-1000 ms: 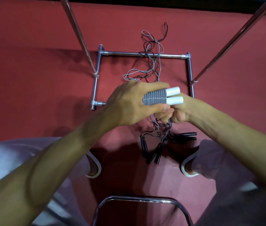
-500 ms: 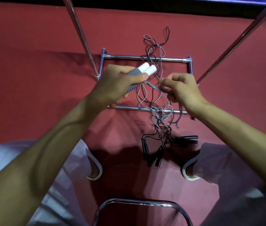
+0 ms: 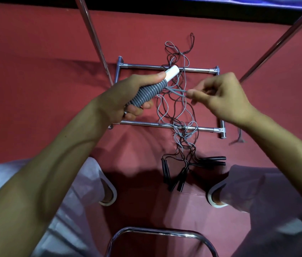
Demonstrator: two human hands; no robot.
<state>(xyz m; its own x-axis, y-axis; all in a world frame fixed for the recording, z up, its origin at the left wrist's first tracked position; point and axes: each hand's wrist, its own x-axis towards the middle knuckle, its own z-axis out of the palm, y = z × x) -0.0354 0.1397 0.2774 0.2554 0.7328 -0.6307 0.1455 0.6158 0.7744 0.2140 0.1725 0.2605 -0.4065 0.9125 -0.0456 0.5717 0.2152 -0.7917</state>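
Grey ribbed skipping-rope handles [image 3: 149, 92] sit gripped in the left hand [image 3: 126, 97], while the right hand [image 3: 224, 97] pinches their grey cord [image 3: 177, 92] taut

There were no words, numbers or signs to read. The handles [image 3: 147, 93], the cords [image 3: 176, 91] and the bars [image 3: 146, 124] had none on them.

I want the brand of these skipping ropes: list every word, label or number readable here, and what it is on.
No text is readable anywhere. The grey ribbed handles in the left hand, the grey cord pinched by the right hand, the black handles and the metal rack show no print.
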